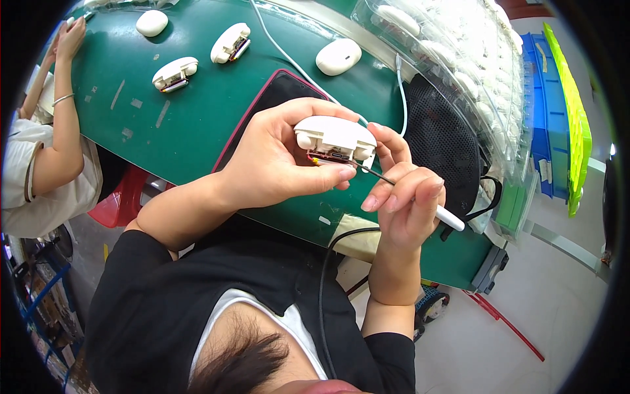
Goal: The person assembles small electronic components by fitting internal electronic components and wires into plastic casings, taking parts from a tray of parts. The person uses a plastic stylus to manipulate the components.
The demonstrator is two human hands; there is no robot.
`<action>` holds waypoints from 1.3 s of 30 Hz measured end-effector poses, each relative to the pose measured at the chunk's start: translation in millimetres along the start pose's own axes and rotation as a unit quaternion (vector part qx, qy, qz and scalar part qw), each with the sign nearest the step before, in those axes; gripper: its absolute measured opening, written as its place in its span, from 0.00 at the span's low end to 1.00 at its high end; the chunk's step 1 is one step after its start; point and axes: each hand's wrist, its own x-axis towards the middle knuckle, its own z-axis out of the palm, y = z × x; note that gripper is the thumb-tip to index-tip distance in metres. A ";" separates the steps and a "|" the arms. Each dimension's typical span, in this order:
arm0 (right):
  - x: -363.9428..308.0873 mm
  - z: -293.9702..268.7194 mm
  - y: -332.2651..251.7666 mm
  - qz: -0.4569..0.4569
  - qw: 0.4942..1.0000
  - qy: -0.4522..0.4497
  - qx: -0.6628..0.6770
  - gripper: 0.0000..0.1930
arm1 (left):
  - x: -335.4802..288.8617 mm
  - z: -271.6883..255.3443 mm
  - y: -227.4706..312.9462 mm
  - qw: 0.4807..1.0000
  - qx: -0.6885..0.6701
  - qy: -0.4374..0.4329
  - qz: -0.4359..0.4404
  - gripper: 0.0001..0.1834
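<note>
My left hand (275,154) is closed around a rounded white plastic case (338,131), holding it above the bench. The case's side facing me is open, showing a small circuit board with a port and thin red and yellow wires. My right hand (407,197) grips a screwdriver-like tool (450,218) with a white handle and a thin dark shaft. The shaft points at the board's right end; whether its tip touches cannot be made out. Some of my right fingers rest against the case's right side.
On the green bench (144,141) lie two opened cases (175,74), (230,43) and two closed ones (338,57), (152,23). A red-edged black tablet-like slab (262,108) sits behind my left hand. Clear trays (453,52), a black mesh bag (443,141) and another person's arm (63,131) flank the work.
</note>
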 end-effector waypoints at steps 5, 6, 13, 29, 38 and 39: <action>0.5 -4.9 -1.5 -0.015 0.997 -0.037 -0.066 0.28 | 0.7 -0.3 -0.2 1.000 0.000 -0.006 0.006 0.26; 0.4 -4.5 -1.9 -0.015 0.997 -0.037 -0.066 0.28 | 0.8 -0.4 0.3 1.000 0.001 -0.008 0.006 0.26; -0.7 2.4 -1.8 -0.035 0.995 -0.008 -0.089 0.27 | 0.2 -2.2 -1.1 1.000 0.008 -0.006 0.011 0.27; -1.0 -7.7 -3.7 -0.045 0.994 -0.057 -0.083 0.31 | 1.2 -1.9 1.3 1.000 0.005 -0.001 0.030 0.27; -0.9 -4.7 -3.5 -0.047 0.988 -0.049 -0.137 0.30 | 0.6 -1.5 -0.6 0.999 0.030 -0.005 0.029 0.28; -0.5 -3.8 -4.2 -0.047 0.988 -0.049 -0.137 0.30 | 0.6 -1.6 -0.3 0.999 0.031 -0.005 0.029 0.28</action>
